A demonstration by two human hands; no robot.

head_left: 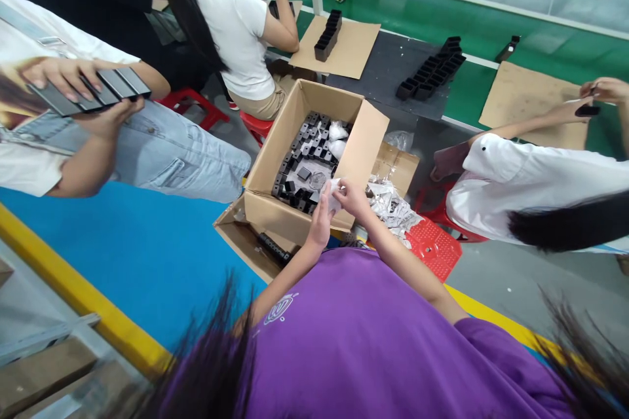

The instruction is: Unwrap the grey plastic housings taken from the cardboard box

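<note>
My left hand (321, 217) is closed round a small white packet (333, 195) that looks like thin wrapping. What is inside it, if anything, is hidden. My right hand (352, 199) pinches the packet's upper right side with fingertips. Both hands are above the near edge of an open cardboard box (265, 160). Inside the box lie several small black blocks (303, 174) and white wrapped bundles (338, 133).
To the left a person holds a row of grey-black blocks (93, 93). Other people sit at a green bench with black block rows (432, 69) and cardboard sheets (361, 42). Crumpled wrapping (390, 206) lies by a red stool (435, 249). A second box (246, 236) stands below.
</note>
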